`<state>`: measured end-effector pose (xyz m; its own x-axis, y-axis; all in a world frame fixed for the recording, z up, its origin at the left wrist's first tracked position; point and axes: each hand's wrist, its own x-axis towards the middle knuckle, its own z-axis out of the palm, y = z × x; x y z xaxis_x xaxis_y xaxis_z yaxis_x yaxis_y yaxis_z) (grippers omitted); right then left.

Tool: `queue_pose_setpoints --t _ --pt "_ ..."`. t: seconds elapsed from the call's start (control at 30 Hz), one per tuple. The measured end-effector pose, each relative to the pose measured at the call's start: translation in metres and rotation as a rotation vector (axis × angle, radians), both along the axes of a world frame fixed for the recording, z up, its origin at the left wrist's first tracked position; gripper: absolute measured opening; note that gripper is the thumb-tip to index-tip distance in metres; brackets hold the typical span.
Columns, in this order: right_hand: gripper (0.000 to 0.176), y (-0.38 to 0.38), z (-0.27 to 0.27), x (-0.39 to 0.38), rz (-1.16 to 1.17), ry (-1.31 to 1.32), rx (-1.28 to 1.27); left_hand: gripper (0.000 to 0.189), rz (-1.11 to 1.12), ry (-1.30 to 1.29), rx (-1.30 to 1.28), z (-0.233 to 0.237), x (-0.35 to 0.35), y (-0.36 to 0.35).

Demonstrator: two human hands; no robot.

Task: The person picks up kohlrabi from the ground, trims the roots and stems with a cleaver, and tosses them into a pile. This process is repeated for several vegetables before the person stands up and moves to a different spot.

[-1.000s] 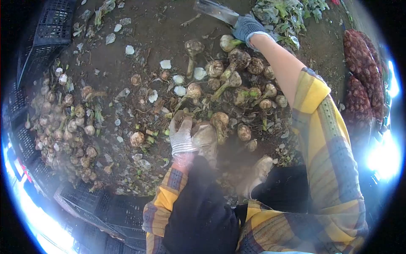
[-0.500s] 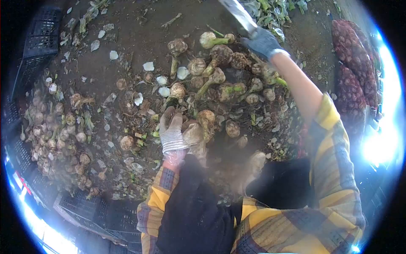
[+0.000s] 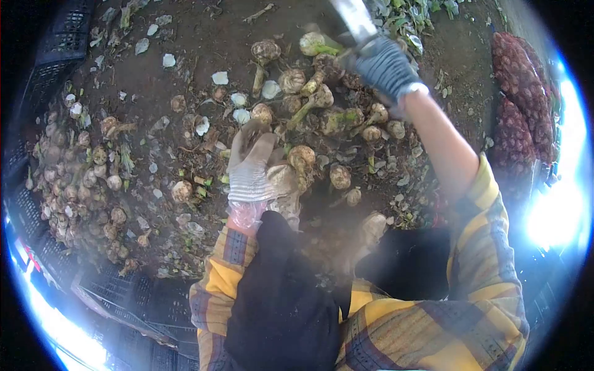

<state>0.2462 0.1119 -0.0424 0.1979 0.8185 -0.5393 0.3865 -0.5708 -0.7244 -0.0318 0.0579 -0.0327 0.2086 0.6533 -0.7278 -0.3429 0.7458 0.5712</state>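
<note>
Left hand's (image 3: 250, 164) fingers curve down, can't tell if clamped on anything, with a pale shoe (image 3: 282, 179) right beside and a round bulb (image 3: 262, 114) just past the fingertips; a low blade swing here could catch glove or shoe. Farther out, loose bulbs (image 3: 321, 96) lie bunched on the dirt, stalks crossing, so tugging one could roll others. At the far side, right hand (image 3: 385, 67) is clamped on the knife (image 3: 355, 20), both blurred; a careless sweep could gash the green-stalked bulb (image 3: 312, 43) nearby.
</note>
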Motion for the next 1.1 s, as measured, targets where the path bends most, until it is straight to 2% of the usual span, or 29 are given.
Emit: queue_pose_setpoints --t 0.03,0.07,0.13,0.17,0.23,0.3,0.4,0.43,0.57,0.67,0.7,0.73,0.8,0.87,0.93,0.97,1.0,1.03,1.07,1.1 --pt "0.035 -0.010 0.012 -0.023 0.144 -0.049 0.014 0.044 -0.011 -0.033 0.066 -0.008 0.004 0.000" --pt "0.034 -0.017 0.024 -0.046 0.291 -0.098 0.032 0.047 0.022 -0.135 0.026 -0.007 0.007 0.001" --pt "0.029 -0.015 0.063 -0.078 0.569 -0.052 -0.214 0.052 0.095 -0.332 -0.060 0.000 0.011 0.003" --pt "0.027 -0.023 0.049 -0.087 0.551 -0.152 0.025 0.040 0.094 -0.242 -0.145 0.013 0.013 0.007" --pt "0.026 -0.005 0.032 -0.090 0.468 -0.219 -0.101 0.028 0.125 -0.106 -0.253 -0.015 -0.004 -0.003" --pt "0.026 0.021 0.015 -0.088 0.372 -0.286 -0.227 0.026 0.200 0.037 -0.360 -0.024 -0.007 -0.006" --pt "0.028 0.039 -0.004 -0.092 0.851 -0.733 -0.243 0.023 0.233 0.095 -0.393 -0.019 -0.010 -0.010" --pt "0.030 0.035 -0.020 -0.094 0.777 -0.696 -0.162 0.020 0.206 0.068 -0.366 -0.021 -0.012 -0.012" --pt "0.032 0.026 -0.043 -0.092 0.770 -0.726 -0.203 0.018 0.172 0.067 -0.292 -0.031 -0.014 -0.015" --pt "0.025 0.019 -0.036 -0.082 0.701 -0.650 -0.102 0.030 0.053 -0.018 -0.196 -0.034 -0.022 -0.024" --pt "0.026 0.018 -0.032 -0.084 0.683 -0.662 -0.064 0.030 0.189 -0.040 -0.355 -0.025 -0.019 -0.019" --pt "0.026 0.015 -0.028 -0.084 0.661 -0.672 -0.021 0.030 0.220 -0.054 -0.501 -0.016 -0.020 -0.015" --pt "0.032 0.011 -0.046 -0.074 0.913 -0.745 0.045 0.041 0.183 -0.048 -0.333 -0.018 -0.022 -0.017" --pt "0.036 0.000 0.021 -0.094 0.468 -0.653 0.041 0.042 0.207 -0.208 -0.265 -0.020 -0.022 -0.019" --pt "0.039 -0.016 0.004 -0.104 0.371 -0.095 0.054 0.040 0.092 -0.076 -0.079 -0.011 -0.017 -0.016" --pt "0.039 -0.029 0.012 -0.104 0.347 -0.054 0.025 0.040 -0.033 -0.001 0.070 -0.013 -0.014 -0.015" --pt "0.039 -0.030 0.054 -0.120 0.322 -0.014 -0.003 0.040 -0.140 0.083 0.221 -0.014 -0.012 -0.014" --pt "0.041 -0.034 0.073 -0.129 0.368 -0.029 -0.093 0.041 -0.304 0.184 0.430 -0.029 -0.014 -0.016" --pt "0.042 -0.038 0.082 -0.132 0.415 -0.042 -0.182 0.042 -0.189 -0.082 0.250 -0.016 -0.012 -0.015" --pt "0.044 -0.046 0.079 -0.134 0.397 -0.066 -0.119 0.043 -0.022 -0.349 0.028 -0.003 -0.010 -0.014"
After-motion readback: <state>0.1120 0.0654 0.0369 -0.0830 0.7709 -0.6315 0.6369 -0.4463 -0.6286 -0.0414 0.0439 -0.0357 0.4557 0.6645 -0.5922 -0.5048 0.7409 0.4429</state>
